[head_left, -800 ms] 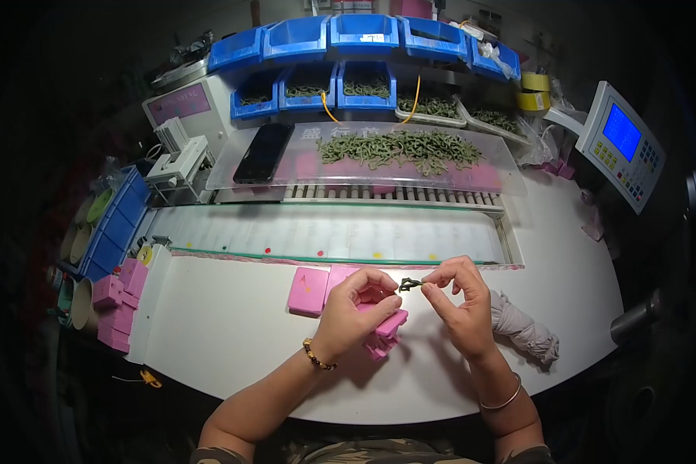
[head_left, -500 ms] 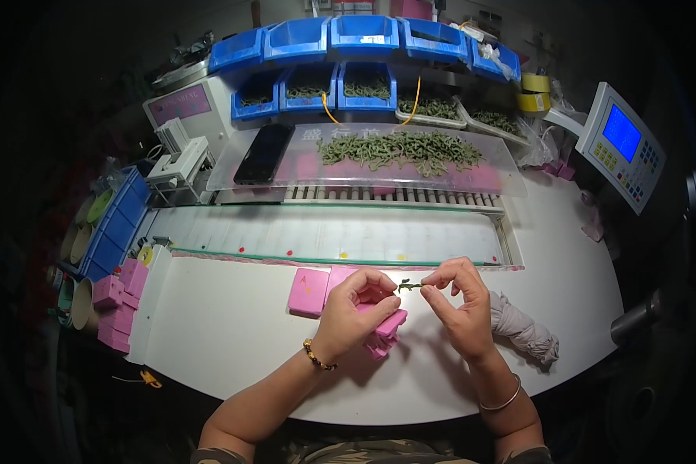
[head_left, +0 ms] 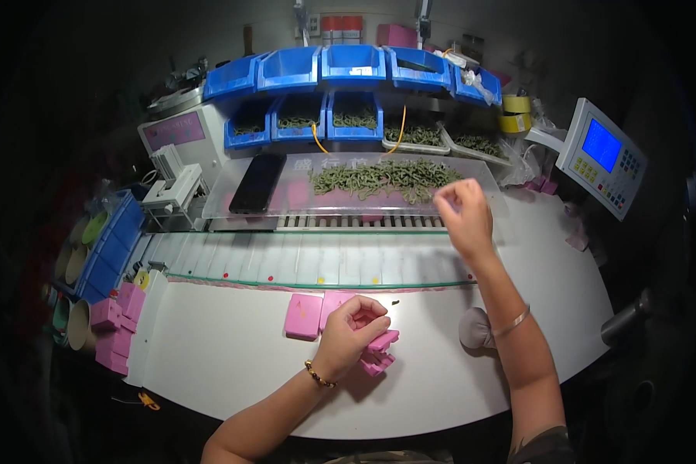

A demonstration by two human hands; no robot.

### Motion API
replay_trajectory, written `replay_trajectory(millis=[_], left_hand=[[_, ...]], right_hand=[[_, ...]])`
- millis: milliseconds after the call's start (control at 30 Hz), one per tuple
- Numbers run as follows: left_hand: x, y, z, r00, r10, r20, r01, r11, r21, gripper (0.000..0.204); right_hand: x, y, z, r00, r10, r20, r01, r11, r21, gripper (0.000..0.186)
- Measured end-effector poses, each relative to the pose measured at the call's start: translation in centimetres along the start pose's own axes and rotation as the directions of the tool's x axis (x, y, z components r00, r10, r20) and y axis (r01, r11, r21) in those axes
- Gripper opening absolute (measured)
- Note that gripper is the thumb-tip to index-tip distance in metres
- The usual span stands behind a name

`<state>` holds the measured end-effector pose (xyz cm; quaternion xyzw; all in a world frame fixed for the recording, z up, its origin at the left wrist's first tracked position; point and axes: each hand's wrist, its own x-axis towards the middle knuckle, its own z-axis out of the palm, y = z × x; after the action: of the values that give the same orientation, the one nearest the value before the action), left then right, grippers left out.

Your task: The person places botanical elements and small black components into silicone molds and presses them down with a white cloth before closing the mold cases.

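My left hand [head_left: 354, 325] rests on the white table [head_left: 232, 363] with its fingers curled. A small dark part [head_left: 394, 301] sticks out at its fingertips. Under the hand lie pink foam pieces [head_left: 379, 354], and a pink pad [head_left: 304, 315] is just to its left. My right hand [head_left: 461, 213] is raised over the right end of a pile of green parts [head_left: 379, 176] on a clear shelf. Its fingers are bunched and blurred, and what they hold is hidden.
Blue bins [head_left: 348, 62] with green parts stand in rows behind the shelf. A black phone [head_left: 257, 182] lies on the shelf's left end. A control panel with a blue screen [head_left: 602, 155] stands at the right. Pink blocks [head_left: 116, 325] sit at the left edge, and a grey pouch [head_left: 475, 329] by my right forearm.
My right hand has let go of the small part it shared with the left hand and has moved up to the green pile. My left hand sank slightly toward the pink pieces.
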<state>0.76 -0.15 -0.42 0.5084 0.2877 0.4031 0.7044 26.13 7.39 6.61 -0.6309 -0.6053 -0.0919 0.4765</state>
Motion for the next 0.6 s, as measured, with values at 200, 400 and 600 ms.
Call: replay_trajectory(millis=[200,400,600], left_hand=[[0.0,-0.4,-0.6,1.0,-0.015,-0.014,0.015,1.0,-0.019,0.015],[-0.1,-0.6,-0.6,1.0,0.004,-0.013,-0.004,1.0,-0.01,0.015],[-0.3,0.4,0.0,1.0,-0.015,-0.011,0.014,0.994,-0.109,0.012]], right_hand=[[7.6,3.2,5.3,0.972,0.235,-0.012,-0.235,0.972,-0.006,0.018],[7.6,4.4,6.7,0.973,0.173,-0.151,-0.148,0.976,0.159,0.014],[1.2,-2.2,-1.3,0.999,-0.032,-0.039,0.043,0.939,0.341,0.007]])
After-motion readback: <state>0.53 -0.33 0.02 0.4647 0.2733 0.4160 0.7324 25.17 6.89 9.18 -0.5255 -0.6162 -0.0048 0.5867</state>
